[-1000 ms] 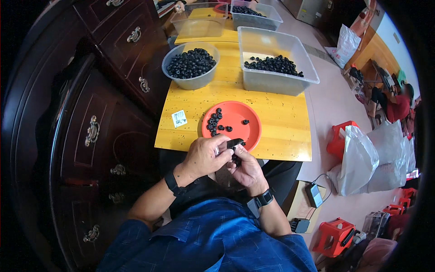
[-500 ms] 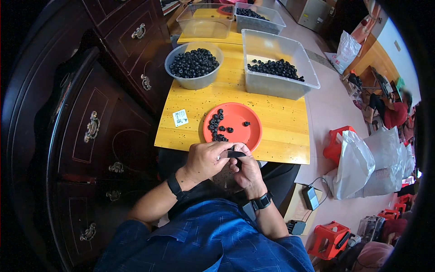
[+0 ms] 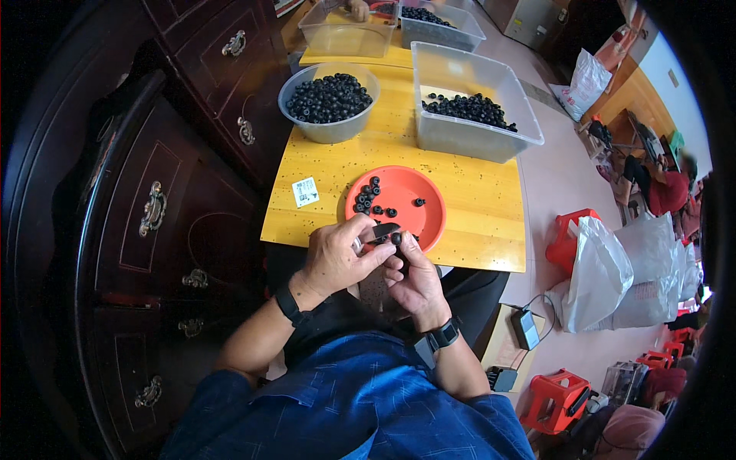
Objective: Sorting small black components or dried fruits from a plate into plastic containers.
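Over the near rim of the red plate (image 3: 429, 201), my left hand (image 3: 331, 261) is closed around a dark blade (image 3: 384, 230), with a ring showing on one finger. My right hand (image 3: 418, 287) pinches a small black round piece (image 3: 396, 238) between thumb and finger, right beside the blade. Several similar black pieces (image 3: 366, 201) with holes lie along the plate's left side, and one black piece (image 3: 419, 202) sits apart at the right. My fingers hide part of the plate's near edge.
Behind the plate stand a round clear tub (image 3: 330, 134) and a rectangular clear bin (image 3: 479, 146), both holding black pieces. A white label (image 3: 305, 192) lies on the yellow table (image 3: 475, 207) among dark crumbs. Dark drawers (image 3: 153, 253) rise at left; another person's hand (image 3: 359, 10) shows at the far table.
My hands have drawn slightly apart, and the blade has shifted up and left. The round piece now shows in my right fingers. Another person's hand has appeared at the far table.
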`<state>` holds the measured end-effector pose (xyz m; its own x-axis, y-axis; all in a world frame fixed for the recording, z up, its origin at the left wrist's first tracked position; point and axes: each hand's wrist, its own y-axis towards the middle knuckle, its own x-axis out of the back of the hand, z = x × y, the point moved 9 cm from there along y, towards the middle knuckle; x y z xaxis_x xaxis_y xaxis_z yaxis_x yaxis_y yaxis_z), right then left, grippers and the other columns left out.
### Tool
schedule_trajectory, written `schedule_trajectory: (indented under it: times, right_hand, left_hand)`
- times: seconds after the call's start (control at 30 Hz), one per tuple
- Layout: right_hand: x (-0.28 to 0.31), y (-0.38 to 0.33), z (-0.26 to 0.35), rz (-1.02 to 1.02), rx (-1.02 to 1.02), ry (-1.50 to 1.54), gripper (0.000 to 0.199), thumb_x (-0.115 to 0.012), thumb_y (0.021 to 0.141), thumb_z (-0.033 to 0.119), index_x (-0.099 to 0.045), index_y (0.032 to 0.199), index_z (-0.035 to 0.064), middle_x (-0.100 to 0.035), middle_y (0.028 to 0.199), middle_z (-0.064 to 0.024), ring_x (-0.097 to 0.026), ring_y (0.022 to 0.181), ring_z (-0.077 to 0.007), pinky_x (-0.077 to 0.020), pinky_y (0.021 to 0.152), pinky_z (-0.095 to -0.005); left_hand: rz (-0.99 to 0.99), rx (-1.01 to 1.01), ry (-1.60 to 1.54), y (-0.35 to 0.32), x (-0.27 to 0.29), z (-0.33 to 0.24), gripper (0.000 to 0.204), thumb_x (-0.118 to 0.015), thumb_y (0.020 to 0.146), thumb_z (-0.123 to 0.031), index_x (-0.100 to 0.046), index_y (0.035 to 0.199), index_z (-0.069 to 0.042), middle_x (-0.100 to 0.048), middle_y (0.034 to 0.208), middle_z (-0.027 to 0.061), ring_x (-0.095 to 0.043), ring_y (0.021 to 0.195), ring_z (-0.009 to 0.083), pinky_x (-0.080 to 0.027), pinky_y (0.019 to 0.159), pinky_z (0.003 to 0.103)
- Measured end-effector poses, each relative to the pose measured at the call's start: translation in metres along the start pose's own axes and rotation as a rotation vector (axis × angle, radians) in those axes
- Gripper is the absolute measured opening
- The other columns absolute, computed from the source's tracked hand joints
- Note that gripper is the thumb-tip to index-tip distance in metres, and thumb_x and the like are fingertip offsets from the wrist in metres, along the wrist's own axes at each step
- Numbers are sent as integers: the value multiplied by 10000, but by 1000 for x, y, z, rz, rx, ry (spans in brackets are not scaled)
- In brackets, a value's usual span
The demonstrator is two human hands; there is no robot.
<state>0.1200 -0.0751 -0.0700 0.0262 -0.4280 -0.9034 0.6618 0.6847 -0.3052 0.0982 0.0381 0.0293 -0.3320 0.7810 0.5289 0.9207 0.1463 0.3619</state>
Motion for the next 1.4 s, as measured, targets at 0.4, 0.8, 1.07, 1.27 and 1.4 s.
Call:
schedule_trajectory:
  times: [0.4, 0.8, 1.07, 1.27, 1.4]
  right_hand:
    - [0, 2, -5, 47, -54, 7, 206, -592, 993, 221, -569, 1148, 88, -626, 946, -25, -535, 641, -42, -425, 509, -156]
    - [6, 4, 1, 37, 23, 12, 156, -583, 980, 158, -565, 1104, 66, -598, 889, -14, -519, 664, -54, -409, 528, -189]
    - [9, 5, 0, 26, 8, 94, 130, -590, 961, 128, -563, 1079, 80, -593, 875, -13, -527, 663, -67, -406, 538, -206]
    - [13, 3, 1, -28, 30, 53, 123, -589, 979, 173, -568, 1078, 104, -594, 871, -5, -529, 668, -70, -405, 538, -204]
    - [10, 2, -1, -34, -19, 56, 129, -571, 997, 200, -574, 1080, 101, -588, 864, 2, -507, 666, -67, -401, 546, -204]
  left_hand:
    - [159, -109, 160, 10, -6, -10, 375, -751, 807, -422, -587, 849, -87, -658, 691, 110, -670, 630, 316, -509, 560, 418]
    - [143, -124, 271, 9, -15, -5, 398, -670, 872, -464, -577, 787, -87, -623, 636, 127, -644, 581, 349, -506, 522, 443]
    - [135, -124, 190, 10, -18, -15, 273, -718, 861, -328, -629, 868, -71, -629, 647, 95, -655, 594, 284, -503, 536, 382]
    - [145, -114, 24, 15, -21, -16, 261, -763, 824, -135, -676, 1057, -58, -648, 686, 74, -660, 605, 207, -502, 558, 308]
    - [216, 67, -87, 16, -32, 2, 249, -742, 836, -98, -678, 1069, -37, -689, 750, 96, -677, 644, 184, -521, 605, 293]
